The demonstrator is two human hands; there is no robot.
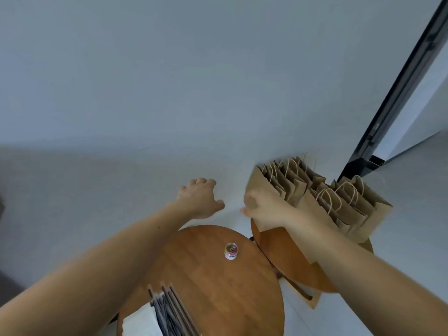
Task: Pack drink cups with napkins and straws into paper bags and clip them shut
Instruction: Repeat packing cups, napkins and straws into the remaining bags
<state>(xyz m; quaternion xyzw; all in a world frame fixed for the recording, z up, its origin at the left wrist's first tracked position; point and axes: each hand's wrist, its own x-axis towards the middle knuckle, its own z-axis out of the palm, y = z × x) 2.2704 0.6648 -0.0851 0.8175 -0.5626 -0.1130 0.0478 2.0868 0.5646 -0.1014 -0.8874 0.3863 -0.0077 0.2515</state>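
A small clear clip jar [231, 251] is set on the round brown wooden table [218, 299], behind a bundle of dark straws [169, 314] — brown paper handle bags [344, 204] are lined up on a smaller wooden table [286, 258] to the right.

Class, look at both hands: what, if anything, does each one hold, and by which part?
The right hand grips the front paper bag of the row by its left side edge. The left hand holds nothing.

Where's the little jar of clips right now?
Head view, lower centre: the clip jar stands upright on the larger round table, toward its far side, left of the paper bags and beyond the straws.
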